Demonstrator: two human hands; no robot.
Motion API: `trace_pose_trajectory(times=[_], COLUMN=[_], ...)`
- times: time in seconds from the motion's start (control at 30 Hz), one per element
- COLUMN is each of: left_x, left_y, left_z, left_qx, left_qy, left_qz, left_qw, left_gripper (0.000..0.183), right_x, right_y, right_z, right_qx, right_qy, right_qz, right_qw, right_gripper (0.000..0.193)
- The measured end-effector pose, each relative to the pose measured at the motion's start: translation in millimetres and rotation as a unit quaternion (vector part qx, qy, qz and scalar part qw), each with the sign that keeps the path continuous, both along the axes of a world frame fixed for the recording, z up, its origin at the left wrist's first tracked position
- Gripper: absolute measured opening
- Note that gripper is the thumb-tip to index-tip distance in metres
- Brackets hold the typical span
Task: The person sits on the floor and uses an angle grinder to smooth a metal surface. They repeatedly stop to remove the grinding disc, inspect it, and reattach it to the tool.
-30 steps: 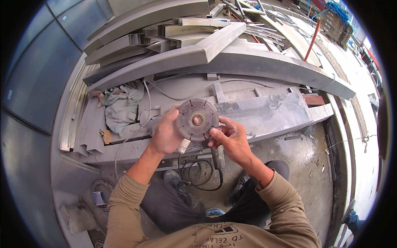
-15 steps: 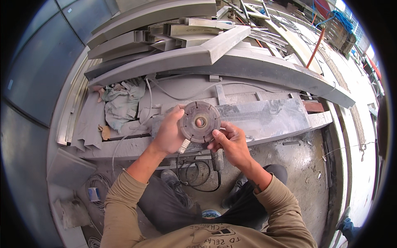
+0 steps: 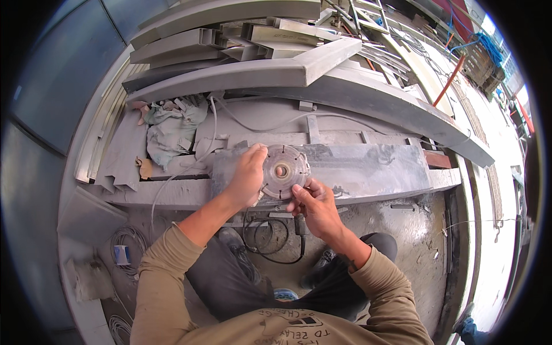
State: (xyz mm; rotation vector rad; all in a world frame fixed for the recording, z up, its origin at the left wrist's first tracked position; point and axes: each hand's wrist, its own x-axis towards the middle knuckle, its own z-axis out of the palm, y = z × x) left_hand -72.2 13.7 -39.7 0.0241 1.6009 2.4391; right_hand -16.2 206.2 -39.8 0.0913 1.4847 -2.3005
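- We work above a long grey plate [image 3: 374,167], so it serves us to hold everything clear of its edge and knock nothing against it.
- Our left hand [image 3: 249,175] curls round the left edge of the disc [image 3: 296,165], most fingers hidden behind it; we judge it should bear the weight.
- Our right hand [image 3: 315,204] pinches the disc's lower right edge, thumb [image 3: 298,190] on the face toward us; light, even pressure there should stop it tilting.
- Just below that hand shows a dark tool handle [image 3: 301,225] with a black cord [image 3: 270,261]; we cannot tell whether the disc is fixed to it, so we had better support both and leave the cord slack.
- The disc sits between our hands, in front of the plate's left part: round, greyish-brown and dusty-looking.
- Short dark slots [image 3: 281,192] cut into its rim at intervals; our fingertips are best away from them.
- A pale, worn-looking ring [image 3: 287,167] circles the centre hole, where a skin-coloured spot shows, probably a fingertip.
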Motion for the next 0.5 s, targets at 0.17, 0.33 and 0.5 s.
trace_pose_trajectory(times=[0.17, 0.33, 0.5], left_x=[2.0, 1.0, 10.4], left_y=[4.1, -1.7, 10.6], left_z=[9.4, 15.9, 12.3], left_qx=[0.055, 0.032, -0.039], left_qy=[-0.046, -0.052, -0.007], left_qz=[0.002, -0.097, -0.109], left_qw=[0.997, 0.993, 0.993], left_gripper=[0.025, 0.03, 0.025], right_x=[2.1, -9.4, -24.7], right_y=[-0.9, 19.2, 34.8], right_z=[-4.7, -7.5, -8.9], right_qx=[-0.007, 0.011, 0.003], right_qy=[0.025, 0.051, 0.09], right_qz=[-0.041, -0.091, -0.112], right_qw=[0.999, 0.994, 0.99], right_gripper=[0.018, 0.01, 0.008])
